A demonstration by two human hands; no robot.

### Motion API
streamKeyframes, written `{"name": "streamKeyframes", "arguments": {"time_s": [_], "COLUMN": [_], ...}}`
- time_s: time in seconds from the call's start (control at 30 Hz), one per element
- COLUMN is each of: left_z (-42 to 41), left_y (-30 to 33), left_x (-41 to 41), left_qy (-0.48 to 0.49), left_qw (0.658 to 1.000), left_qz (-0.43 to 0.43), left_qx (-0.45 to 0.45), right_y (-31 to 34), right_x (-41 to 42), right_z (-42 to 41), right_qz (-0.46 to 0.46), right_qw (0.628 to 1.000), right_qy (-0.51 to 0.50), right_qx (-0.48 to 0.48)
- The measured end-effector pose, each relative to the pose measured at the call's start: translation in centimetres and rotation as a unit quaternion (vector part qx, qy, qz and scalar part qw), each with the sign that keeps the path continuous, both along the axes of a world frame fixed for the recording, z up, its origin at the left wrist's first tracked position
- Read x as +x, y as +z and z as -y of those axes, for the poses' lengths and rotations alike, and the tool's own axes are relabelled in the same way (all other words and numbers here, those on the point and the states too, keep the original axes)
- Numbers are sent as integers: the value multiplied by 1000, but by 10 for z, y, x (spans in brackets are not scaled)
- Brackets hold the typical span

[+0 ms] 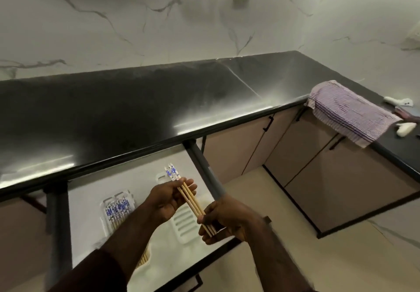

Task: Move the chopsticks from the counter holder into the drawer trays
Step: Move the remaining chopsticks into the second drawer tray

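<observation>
Both hands hold a small bundle of wooden chopsticks [190, 198] with blue-and-white patterned tops above the open drawer [177, 255]. My left hand [169, 200] supports the bundle's upper half, fingers loosely curled under it. My right hand [223, 220] pinches the plain lower ends. Under the bundle lies a white slotted tray [183, 225], its far end partly hidden by my hands. To its left a second white tray [118, 210] holds several chopsticks, partly covered by my left forearm. No counter holder is in view.
The black counter [159, 100] runs across above the drawer. A purple striped cloth [347, 112] hangs over the counter's right corner, with small white items [405, 129] beside it. Closed cabinet doors [295, 155] and the floor lie to the right.
</observation>
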State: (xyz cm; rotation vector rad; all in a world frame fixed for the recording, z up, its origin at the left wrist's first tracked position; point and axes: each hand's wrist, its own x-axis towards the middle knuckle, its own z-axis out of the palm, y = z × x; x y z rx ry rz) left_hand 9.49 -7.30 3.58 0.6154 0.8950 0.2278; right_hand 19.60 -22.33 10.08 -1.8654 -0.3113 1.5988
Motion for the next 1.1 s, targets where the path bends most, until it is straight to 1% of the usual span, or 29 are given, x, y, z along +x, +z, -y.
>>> {"name": "streamKeyframes", "arguments": {"time_s": [0.1,0.27,0.4,0.5,0.8,0.93,1.1], "left_z": [-7,-11,-16,-18,-31,-33,-33], "left_y": [-27,-61,-82,-93,-129,-142,-152], "left_x": [9,26,40,48,65,66,65], "left_qy": [34,75,82,76,71,72,74], "left_qw": [998,990,985,983,980,979,979], "left_qz": [-44,-110,-148,-160,-175,-178,-175], "left_qx": [-14,-42,-43,-46,-61,-72,-77], "right_y": [-28,-74,-109,-130,-175,-189,-201], "right_x": [13,24,30,30,24,17,10], "right_z": [-17,-35,-48,-53,-69,-72,-75], "right_qz": [4,7,19,31,135,197,281], "right_qw": [999,996,993,992,983,973,948], "right_qy": [37,53,52,35,-7,15,72], "right_qx": [-32,-78,-107,-121,-121,-123,-131]}}
